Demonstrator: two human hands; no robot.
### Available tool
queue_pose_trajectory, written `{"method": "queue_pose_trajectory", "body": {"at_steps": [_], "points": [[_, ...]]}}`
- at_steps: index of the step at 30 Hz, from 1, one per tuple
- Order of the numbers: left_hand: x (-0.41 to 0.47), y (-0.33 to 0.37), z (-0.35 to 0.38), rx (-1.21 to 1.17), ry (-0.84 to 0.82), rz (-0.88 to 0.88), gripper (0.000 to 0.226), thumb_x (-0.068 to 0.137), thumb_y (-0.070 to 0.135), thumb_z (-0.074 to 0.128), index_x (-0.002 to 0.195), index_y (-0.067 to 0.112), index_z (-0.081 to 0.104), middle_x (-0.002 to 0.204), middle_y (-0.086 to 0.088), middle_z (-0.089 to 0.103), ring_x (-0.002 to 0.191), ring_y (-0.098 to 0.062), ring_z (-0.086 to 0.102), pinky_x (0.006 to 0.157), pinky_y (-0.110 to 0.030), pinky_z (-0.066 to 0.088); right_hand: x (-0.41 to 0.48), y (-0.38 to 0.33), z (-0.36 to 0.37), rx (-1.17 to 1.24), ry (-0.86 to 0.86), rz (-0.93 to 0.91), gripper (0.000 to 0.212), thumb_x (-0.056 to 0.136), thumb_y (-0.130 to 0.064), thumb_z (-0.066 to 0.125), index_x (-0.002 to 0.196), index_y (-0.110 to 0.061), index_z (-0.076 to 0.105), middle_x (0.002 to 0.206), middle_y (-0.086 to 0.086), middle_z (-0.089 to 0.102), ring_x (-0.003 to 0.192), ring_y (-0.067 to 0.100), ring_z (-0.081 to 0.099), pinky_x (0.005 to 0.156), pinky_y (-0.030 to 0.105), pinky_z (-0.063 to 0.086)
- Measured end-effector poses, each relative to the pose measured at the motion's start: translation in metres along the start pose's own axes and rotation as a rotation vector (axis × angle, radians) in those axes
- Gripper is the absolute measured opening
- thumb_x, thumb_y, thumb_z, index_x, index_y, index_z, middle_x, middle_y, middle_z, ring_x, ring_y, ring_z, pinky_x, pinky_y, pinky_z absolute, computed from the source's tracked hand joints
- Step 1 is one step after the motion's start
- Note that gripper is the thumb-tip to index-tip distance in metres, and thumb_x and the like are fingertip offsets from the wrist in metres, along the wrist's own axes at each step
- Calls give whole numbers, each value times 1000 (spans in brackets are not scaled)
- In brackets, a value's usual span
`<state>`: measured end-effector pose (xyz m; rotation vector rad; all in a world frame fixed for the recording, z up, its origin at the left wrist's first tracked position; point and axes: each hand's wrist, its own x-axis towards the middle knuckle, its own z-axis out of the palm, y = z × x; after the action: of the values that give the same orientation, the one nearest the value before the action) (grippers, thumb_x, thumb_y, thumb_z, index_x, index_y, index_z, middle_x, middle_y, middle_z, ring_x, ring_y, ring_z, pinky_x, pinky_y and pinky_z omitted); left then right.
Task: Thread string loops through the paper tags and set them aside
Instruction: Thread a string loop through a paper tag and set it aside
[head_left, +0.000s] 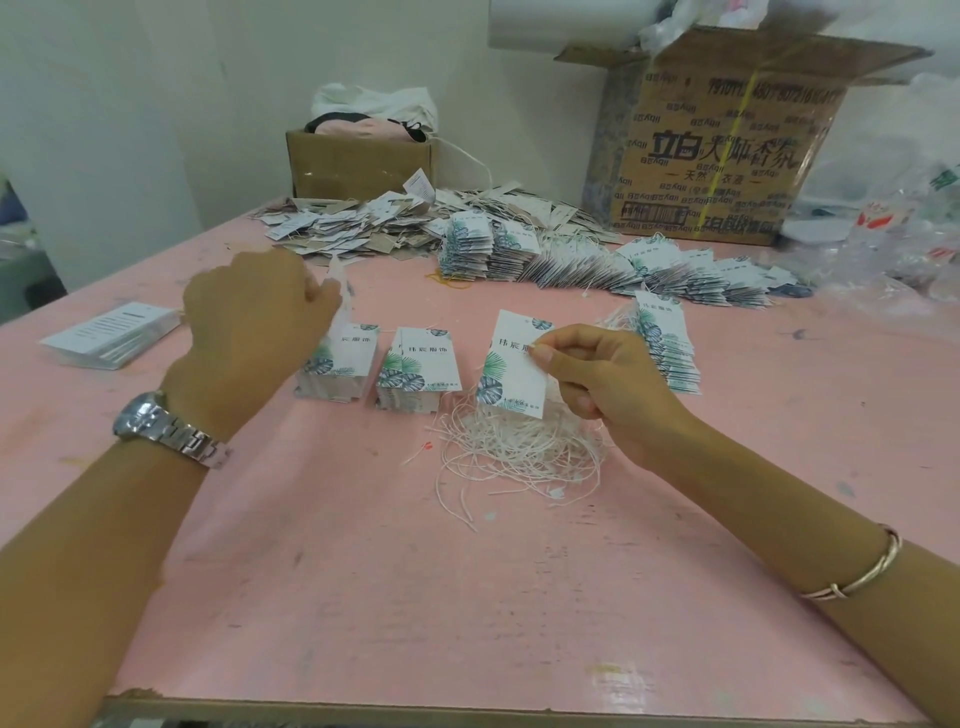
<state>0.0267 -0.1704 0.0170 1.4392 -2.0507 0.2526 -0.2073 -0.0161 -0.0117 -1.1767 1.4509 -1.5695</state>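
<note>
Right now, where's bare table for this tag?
Free: the pink table near its front edge, between the left forearm and right forearm, short of the string pile; also right of the rightmost tag stack. Crowded: the far side's tag heaps and fanned rows.

Your bench (363, 571) is a pink sheet, scuffed and stained, chipped at its near left corner. A tangle of white string loops (519, 452) lies in front of you. Just behind it stand the left tag stack (337, 374) and the middle tag stack (418, 376), side by side, with a taller tag stack (670, 353) to the right. At far left sits a pile of white printed cards (111, 335). Further back a fanned row of tags (597, 265) runs rightward, with a loose heap of tags (353, 223) behind. A small carton (358, 166) and a large printed carton (727, 156) stand at the back. Clear plastic bags (893, 270) lie at the right.
</note>
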Motion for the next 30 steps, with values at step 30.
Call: {"method": "queue_pose_trajectory", "body": {"at_steps": [30], "points": [[-63, 82, 17, -1076, -278, 46, 21, 94, 41, 61, 82, 26, 68, 56, 13, 63, 50, -12, 56, 54, -26, 45, -3, 0, 3, -113, -100, -394, 7, 93, -4, 62, 88, -9, 62, 70, -2, 60, 46, 11, 34, 44, 19, 33]]}}
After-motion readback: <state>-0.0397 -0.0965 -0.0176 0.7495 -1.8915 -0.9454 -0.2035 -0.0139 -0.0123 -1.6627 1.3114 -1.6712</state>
